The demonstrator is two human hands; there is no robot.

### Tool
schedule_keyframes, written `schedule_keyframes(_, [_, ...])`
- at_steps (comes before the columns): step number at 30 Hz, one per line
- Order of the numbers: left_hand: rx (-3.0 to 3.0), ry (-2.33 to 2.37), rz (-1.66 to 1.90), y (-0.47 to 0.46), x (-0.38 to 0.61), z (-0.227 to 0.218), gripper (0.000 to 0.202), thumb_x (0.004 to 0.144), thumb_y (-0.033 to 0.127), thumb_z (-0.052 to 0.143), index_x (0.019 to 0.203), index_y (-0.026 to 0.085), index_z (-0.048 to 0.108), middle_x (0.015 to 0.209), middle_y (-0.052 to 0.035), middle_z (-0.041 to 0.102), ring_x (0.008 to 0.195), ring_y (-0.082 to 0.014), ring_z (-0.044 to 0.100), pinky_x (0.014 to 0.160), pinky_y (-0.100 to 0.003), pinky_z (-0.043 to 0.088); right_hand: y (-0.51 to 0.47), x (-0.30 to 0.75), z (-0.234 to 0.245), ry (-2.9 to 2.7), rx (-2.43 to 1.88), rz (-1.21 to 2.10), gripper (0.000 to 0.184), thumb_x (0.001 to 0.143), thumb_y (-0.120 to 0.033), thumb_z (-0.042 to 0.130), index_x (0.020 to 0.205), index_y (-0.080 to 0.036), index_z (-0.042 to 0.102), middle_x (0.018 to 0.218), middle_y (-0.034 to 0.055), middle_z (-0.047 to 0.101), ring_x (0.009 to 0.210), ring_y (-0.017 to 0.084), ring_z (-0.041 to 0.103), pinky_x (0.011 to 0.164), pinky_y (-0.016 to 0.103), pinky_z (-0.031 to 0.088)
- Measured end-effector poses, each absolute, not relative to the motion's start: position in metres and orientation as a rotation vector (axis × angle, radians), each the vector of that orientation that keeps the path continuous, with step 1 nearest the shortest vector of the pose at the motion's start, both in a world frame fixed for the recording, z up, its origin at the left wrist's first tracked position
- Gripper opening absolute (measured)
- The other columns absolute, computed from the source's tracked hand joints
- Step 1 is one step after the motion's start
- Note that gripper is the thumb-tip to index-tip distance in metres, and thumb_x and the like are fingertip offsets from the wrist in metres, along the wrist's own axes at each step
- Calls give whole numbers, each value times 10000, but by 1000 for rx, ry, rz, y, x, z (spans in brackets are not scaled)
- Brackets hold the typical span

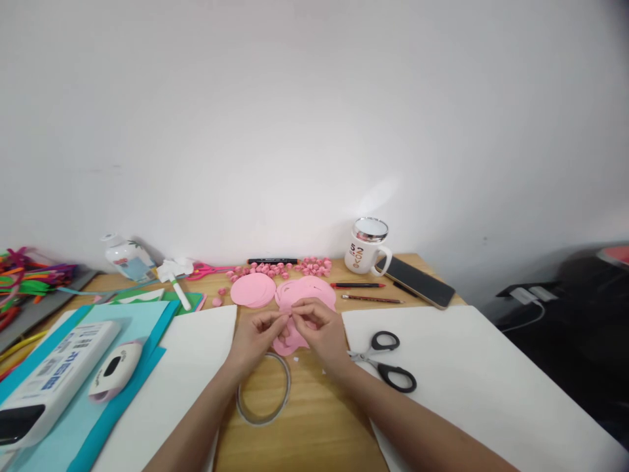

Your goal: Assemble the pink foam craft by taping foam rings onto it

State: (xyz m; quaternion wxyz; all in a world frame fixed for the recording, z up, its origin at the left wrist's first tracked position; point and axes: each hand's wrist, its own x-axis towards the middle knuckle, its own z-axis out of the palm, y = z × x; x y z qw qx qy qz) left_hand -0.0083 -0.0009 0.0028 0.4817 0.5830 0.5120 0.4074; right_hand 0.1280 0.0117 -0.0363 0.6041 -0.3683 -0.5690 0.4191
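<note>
Closest to me, two bare forearms [417,419] reach in over the wooden desk [299,442], ending in the left hand [255,337] and the right hand [322,334], side by side near the middle. Behind everything stands a pale wall [275,131], and the desk runs up towards it. A large white sheet [491,367] covers much of the right side; on the left, blue paper [142,334] carries a long white case [61,373]. Pink paper [309,288] is heaped under and just behind the hands. At the back right I see a dark phone [417,282], and black-handled scissors [378,360] lie at the edge of the white sheet, just beside the right wrist. A white mug [362,252] stands upright next to the phone. A thin ring-shaped roll [259,421] lies near the left hand, and a pencil [372,298] lies in front of the mug. Little pink balls [270,269] cluster along the back. Smallest of all, a small pink piece [289,315] sits at the fingertips: both hands pinch it, thumb against finger, mostly hiding it.
</note>
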Motion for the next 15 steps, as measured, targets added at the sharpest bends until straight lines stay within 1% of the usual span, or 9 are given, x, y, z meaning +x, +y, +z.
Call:
schedule_keyframes(4, [1441, 1323, 1058, -1, -7, 2, 274, 692, 375, 615, 556, 137, 635, 479, 1, 571, 469, -109, 508, 488, -207, 415, 13, 126, -38, -1197, -839, 1132, 48, 683, -210, 626, 706, -173, 646, 837, 66, 660, 789, 177, 618, 738, 320, 500])
schedule_keyframes(9, [1459, 1361, 1094, -1, -8, 0, 260, 684, 378, 624, 581, 141, 647, 471, 2, 578, 447, -108, 500, 464, -203, 410, 13, 125, -34, -1111, -896, 1216, 118, 643, -267, 681, 679, -160, 644, 800, 71, 687, 741, 181, 626, 709, 327, 510])
schedule_keyframes(15, [1411, 1379, 1111, 0, -9, -2, 220, 673, 351, 631, 624, 139, 660, 456, 15, 574, 415, -98, 500, 426, -190, 400, 15, 125, -31, -1043, -902, 1323, 203, 605, -285, 716, 750, -161, 648, 764, 54, 698, 689, 171, 630, 674, 315, 512])
